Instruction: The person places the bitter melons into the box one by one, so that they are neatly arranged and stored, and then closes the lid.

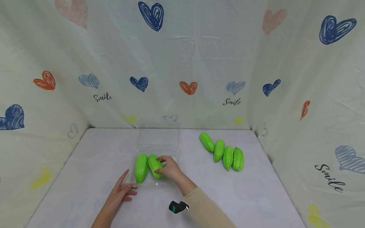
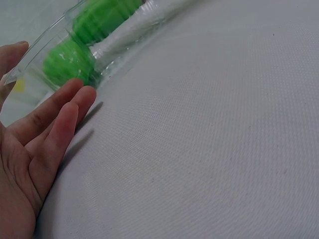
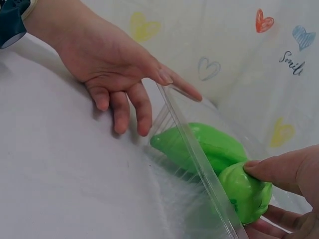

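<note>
In the head view, a clear plastic box (image 1: 168, 181) with its lid (image 1: 158, 138) folded back holds two glossy, ridged, elongated green fruits. The left green fruit (image 1: 141, 168) lies along the box's left side. My right hand (image 1: 170, 168) grips the other green fruit (image 1: 154, 165) inside the box, thumb on one side and fingers on the other, as the right wrist view also shows. My left hand (image 1: 122, 190) rests at the box's near left corner with its fingers extended, thumb and index finger right at the rim, holding no fruit.
Several more green fruits (image 1: 228, 156) lie in a slanting row on the right of the white table (image 1: 85, 177). A black device (image 1: 178, 207) sits by the right sleeve (image 1: 205, 207). A curtain (image 1: 211, 63) printed with hearts stands behind the table and at both sides.
</note>
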Available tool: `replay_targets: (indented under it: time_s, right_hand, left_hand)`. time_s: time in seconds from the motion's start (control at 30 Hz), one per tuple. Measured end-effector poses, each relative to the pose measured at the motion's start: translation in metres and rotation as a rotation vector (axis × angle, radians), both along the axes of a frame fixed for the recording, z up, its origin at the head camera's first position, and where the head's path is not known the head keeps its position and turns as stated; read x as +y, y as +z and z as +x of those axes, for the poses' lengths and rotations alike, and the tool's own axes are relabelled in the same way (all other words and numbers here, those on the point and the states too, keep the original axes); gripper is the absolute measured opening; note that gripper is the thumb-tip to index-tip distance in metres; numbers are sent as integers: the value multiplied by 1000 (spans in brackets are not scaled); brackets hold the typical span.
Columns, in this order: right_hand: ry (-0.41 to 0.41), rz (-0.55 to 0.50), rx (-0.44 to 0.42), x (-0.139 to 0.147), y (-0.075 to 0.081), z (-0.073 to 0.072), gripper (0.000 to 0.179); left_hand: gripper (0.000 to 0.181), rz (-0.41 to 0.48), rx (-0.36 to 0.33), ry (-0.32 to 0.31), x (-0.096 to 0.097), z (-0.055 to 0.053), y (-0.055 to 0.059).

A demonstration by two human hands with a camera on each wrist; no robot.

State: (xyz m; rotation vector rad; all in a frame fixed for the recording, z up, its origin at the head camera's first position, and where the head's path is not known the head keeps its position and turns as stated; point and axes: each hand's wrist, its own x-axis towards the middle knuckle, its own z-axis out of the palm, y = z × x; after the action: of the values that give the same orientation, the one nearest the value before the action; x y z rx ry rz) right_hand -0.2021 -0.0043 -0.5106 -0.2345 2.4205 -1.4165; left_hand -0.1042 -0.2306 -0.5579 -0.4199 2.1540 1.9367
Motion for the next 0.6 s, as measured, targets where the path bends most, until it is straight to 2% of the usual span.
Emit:
replay_targets:
  time_s: [0.3,0.6]
  right_hand:
    - [-33,-17,-12,-5,-3,-1,47]
    - [-38,16,7,-10,-1,0,51]
  left_hand:
    - [71,-1,3,-3,0,-1,-1]
    - [70,5,16,-4,1,0,1]
